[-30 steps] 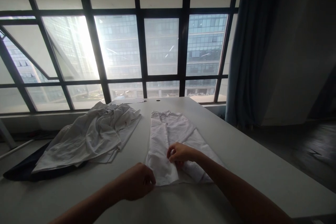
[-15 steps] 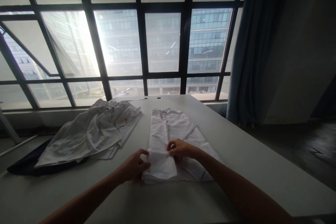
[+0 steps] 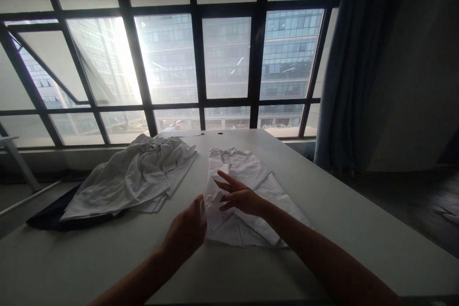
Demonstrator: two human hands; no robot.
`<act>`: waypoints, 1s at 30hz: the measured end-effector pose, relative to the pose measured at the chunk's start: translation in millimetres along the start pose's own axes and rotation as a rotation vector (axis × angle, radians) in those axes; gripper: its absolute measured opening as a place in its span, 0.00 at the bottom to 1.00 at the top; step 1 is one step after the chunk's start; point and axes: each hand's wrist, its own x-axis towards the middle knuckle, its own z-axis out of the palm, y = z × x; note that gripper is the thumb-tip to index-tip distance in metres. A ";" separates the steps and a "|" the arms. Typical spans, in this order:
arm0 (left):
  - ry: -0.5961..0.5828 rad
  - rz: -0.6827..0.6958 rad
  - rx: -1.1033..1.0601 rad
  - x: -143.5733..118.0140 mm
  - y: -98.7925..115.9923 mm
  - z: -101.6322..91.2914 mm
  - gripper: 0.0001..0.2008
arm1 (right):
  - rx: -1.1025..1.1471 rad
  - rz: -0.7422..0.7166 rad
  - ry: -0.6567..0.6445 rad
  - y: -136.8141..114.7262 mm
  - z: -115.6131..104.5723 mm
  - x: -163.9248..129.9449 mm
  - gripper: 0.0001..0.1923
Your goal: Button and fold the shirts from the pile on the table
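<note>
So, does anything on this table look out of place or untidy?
Yes. The crumpled white garments lie in a loose heap at the left, over a dark cloth that hangs past the table edge. The white trousers under both hands lie flat.

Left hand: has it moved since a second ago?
Yes. The left hand has lifted the near leg end of the white trousers up and away, toward the waistband, while the crumpled white pile lies unmoved.

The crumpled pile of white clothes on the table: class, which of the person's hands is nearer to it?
Left. The left hand grips the near end of the white trousers, on the side facing the crumpled pile. The right hand lies open on the trousers, farther away.
</note>
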 end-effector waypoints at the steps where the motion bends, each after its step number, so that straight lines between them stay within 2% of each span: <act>1: 0.009 -0.018 -0.010 1.7 -2.8 -2.4 0.21 | -0.035 -0.012 0.022 2.3 -0.3 0.7 0.39; 4: 0.076 -0.066 -0.011 3.2 -11.3 -12.5 0.12 | -0.248 -0.086 0.124 15.0 -1.9 4.8 0.25; 7: 0.134 -0.088 0.047 1.5 -16.2 -19.6 0.11 | -0.644 -0.198 0.168 28.7 0.7 8.0 0.11; 9: 0.157 -0.083 0.074 -0.2 -16.8 -21.3 0.12 | -0.892 -0.240 0.183 33.7 6.2 8.4 0.11; 11: 0.169 -0.066 0.069 -2.7 -15.8 -21.6 0.13 | -1.058 -0.225 0.190 35.1 13.1 8.2 0.18; 13: 0.162 -0.049 0.046 -6.0 -13.7 -21.7 0.14 | -1.171 -0.202 0.202 34.7 19.4 8.5 0.20; 16: 0.161 -0.012 0.023 -11.3 -10.8 -22.3 0.14 | -1.278 -0.212 0.215 34.6 25.7 10.4 0.15; 19: 0.185 0.038 0.016 -14.4 -9.9 -23.2 0.13 | -1.368 -0.234 0.218 36.0 28.7 12.2 0.16; 23: 0.164 0.103 -0.145 -14.4 -9.8 -23.7 0.12 | -1.446 -0.258 0.176 38.2 30.7 12.5 0.08; 28: 0.120 0.134 -0.307 -15.8 -5.8 -18.3 0.11 | -1.484 -0.325 -0.010 44.5 30.8 11.9 0.08; 30: 0.094 0.152 -0.296 -18.7 -4.3 -12.7 0.11 | -1.503 -0.284 -0.056 46.7 28.3 12.5 0.05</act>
